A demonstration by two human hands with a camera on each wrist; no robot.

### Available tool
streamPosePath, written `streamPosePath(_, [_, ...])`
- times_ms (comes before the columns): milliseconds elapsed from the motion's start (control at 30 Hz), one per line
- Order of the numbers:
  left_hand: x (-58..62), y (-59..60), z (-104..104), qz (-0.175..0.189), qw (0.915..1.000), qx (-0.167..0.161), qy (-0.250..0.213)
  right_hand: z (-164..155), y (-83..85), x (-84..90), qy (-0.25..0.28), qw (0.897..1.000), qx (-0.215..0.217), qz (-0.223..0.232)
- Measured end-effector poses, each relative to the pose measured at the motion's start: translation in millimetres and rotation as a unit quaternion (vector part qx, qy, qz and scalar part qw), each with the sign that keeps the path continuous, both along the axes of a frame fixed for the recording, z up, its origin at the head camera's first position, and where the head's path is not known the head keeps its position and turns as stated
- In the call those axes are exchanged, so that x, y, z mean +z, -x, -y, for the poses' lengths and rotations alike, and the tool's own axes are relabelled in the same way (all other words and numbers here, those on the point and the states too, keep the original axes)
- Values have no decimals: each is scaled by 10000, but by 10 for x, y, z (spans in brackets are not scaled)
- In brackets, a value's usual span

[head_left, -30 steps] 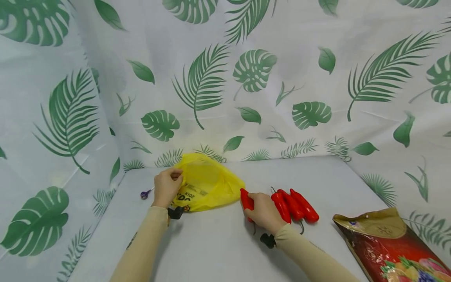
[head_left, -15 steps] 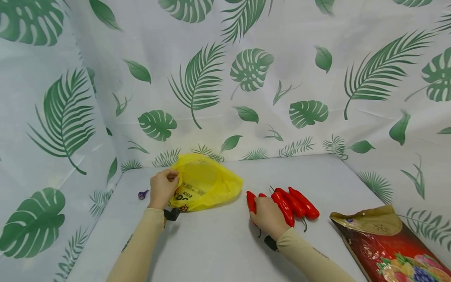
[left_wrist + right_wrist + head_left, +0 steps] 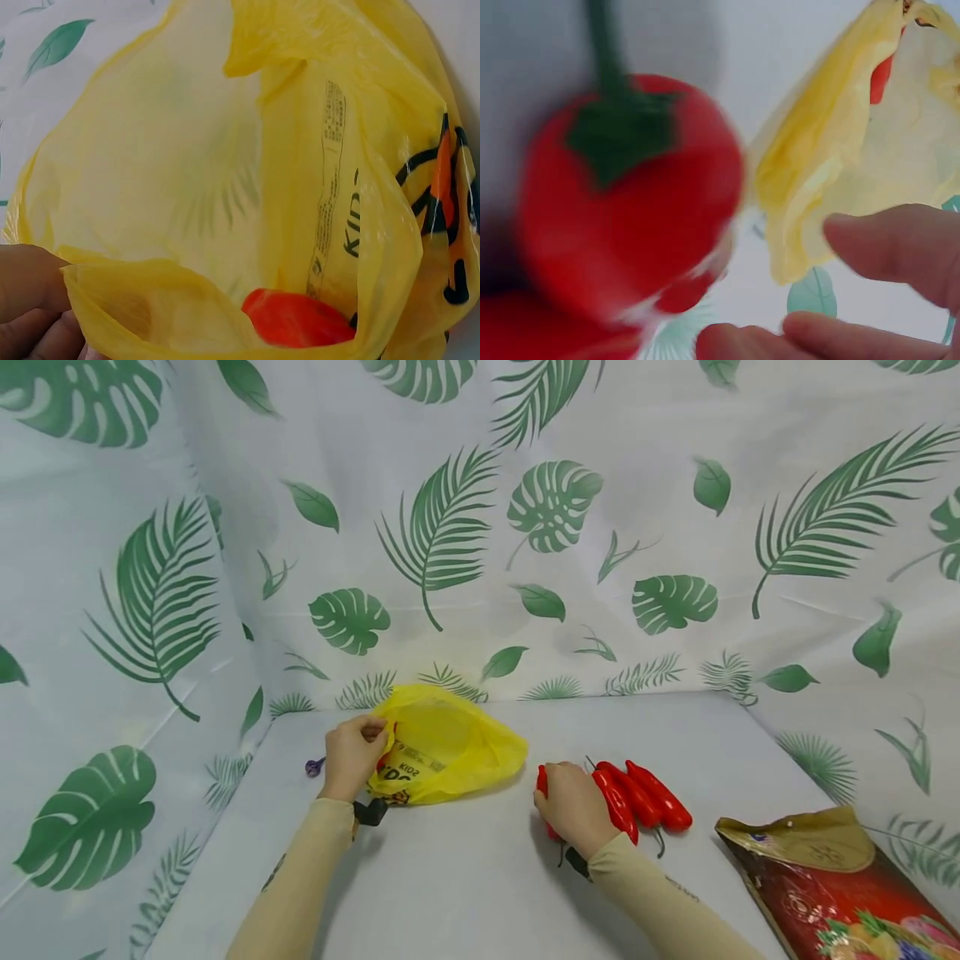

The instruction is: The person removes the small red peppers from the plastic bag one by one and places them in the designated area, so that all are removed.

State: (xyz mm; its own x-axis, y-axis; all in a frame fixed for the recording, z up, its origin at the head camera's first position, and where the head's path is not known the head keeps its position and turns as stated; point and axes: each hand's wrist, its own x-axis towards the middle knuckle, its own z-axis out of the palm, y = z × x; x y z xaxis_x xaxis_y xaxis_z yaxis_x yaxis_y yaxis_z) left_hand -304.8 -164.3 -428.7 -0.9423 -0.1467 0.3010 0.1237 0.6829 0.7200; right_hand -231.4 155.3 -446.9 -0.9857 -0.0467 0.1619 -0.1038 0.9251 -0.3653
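A thin yellow plastic bag (image 3: 450,752) with dark print lies at the back of the table, its mouth spread. My left hand (image 3: 351,758) pinches its rim between thumb and fingers. Inside the bag, close to that hand, shows a red pepper (image 3: 300,319). My right hand (image 3: 573,802) reaches over the left end of a row of red peppers and partly hides one pepper (image 3: 542,779). Seen from the right wrist, thumb and fingers (image 3: 870,341) are spread apart, with a green-stemmed red pepper (image 3: 637,210) beside the fingertips.
Several more red peppers (image 3: 636,795) lie right of the right hand. At the right edge of the table (image 3: 465,885) is a shiny red and gold packet (image 3: 832,885) with printed fruit. A small purple thing (image 3: 315,767) lies left of the left hand.
A bit of red now shows at the bag's mouth by my left hand. My right hand has shifted slightly among the peppers; my left hand stays at the rim.
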Motion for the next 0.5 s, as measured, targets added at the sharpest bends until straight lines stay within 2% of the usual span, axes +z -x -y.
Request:
streamPosePath(100, [35, 25, 19, -54, 10000, -35, -30, 104, 144, 27, 301, 9986, 381, -186])
streamPosePath(200, [51, 48, 22, -125, 9999, -44, -32, 276, 305, 30, 810, 9921, 926, -231])
streamPosePath(333, [64, 63, 21, -204, 9998, -12, -28, 592, 538, 15, 1354, 9798, 1468, -22])
streamPosePath(500, [94, 70, 24, -353, 9993, 48, -62, 1109, 832, 6, 1562, 9715, 1735, 421])
